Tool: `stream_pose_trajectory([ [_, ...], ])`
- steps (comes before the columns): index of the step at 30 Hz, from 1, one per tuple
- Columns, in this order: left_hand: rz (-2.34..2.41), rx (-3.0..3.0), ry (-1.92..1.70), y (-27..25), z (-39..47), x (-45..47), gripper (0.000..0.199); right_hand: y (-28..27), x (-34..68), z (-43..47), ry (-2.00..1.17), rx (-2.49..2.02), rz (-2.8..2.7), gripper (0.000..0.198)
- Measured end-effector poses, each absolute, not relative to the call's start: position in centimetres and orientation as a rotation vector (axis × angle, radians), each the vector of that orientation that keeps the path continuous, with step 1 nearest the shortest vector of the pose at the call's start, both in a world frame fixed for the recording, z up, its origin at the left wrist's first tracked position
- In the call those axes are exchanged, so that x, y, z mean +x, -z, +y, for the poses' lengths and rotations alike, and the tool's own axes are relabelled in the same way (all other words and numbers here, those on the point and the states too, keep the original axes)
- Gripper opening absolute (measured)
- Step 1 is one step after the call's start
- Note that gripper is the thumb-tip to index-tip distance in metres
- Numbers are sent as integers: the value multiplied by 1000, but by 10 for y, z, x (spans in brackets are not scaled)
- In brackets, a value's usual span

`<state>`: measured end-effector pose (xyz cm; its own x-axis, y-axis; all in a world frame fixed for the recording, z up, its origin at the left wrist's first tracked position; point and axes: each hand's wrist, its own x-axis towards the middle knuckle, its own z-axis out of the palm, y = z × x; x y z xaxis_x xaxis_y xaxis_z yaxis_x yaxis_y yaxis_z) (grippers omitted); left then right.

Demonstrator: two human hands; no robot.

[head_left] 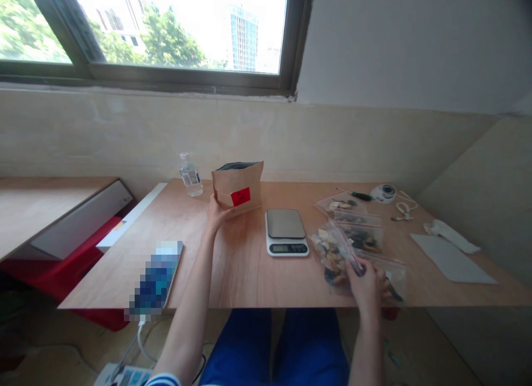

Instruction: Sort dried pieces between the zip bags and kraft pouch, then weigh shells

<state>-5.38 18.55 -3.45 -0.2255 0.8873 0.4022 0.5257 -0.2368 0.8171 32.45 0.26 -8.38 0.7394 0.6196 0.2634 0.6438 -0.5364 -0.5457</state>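
Observation:
My left hand point(218, 211) grips the lower left corner of a brown kraft paper pouch point(222, 182), thumb in front and the other fingers partly hidden. The pouch stands upright, its top open, with a red label on its front. My right hand point(368, 281) is closed on the edge of a clear zip-lock bag point(330, 256) that holds pale brown dried pieces. More such bags lie around it: one with dark pieces point(361, 236) behind and another point(397, 272) partly under my right hand. Between my hands sits a white digital scale point(286, 231) with a bare metal plate.
A plastic bottle point(191, 178) stands left of the pouch. A phone point(155, 281) with a cable lies at the front left edge. At the right are a green-handled screwdriver point(362, 196), a white dome camera point(384, 193), a white cable point(403, 210) and a white sheet point(453, 258).

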Motion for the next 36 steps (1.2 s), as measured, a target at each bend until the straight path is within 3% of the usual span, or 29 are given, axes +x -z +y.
stream_pose_trajectory([
  [8,1368,1759,-1375,35,154,-52,64,81,333,-1,83,-2087,-1082,50],
  [16,1365,1679,-1232,29,106,-61,60,32,312,-12,22,-1904,-1035,52],
  [22,1836,1518,-1481,28,64,-37,88,-12,252,-16,-88,-1631,-1095,41],
  [23,1882,1481,-1556,26,53,-27,83,-15,240,-15,-173,-1558,-1142,37],
  [25,1793,1361,-1682,18,33,-3,53,-17,217,-12,-340,-1429,-1255,31],
  [27,1455,1389,-1510,10,17,22,30,-16,196,-10,-473,-1340,-1375,26],
  [30,1145,1355,-1286,4,5,47,38,-13,171,-9,-604,-1250,-1519,21],
  [36,1220,1199,-1269,19,10,45,34,-9,155,-8,-775,-1182,-1643,22],
])
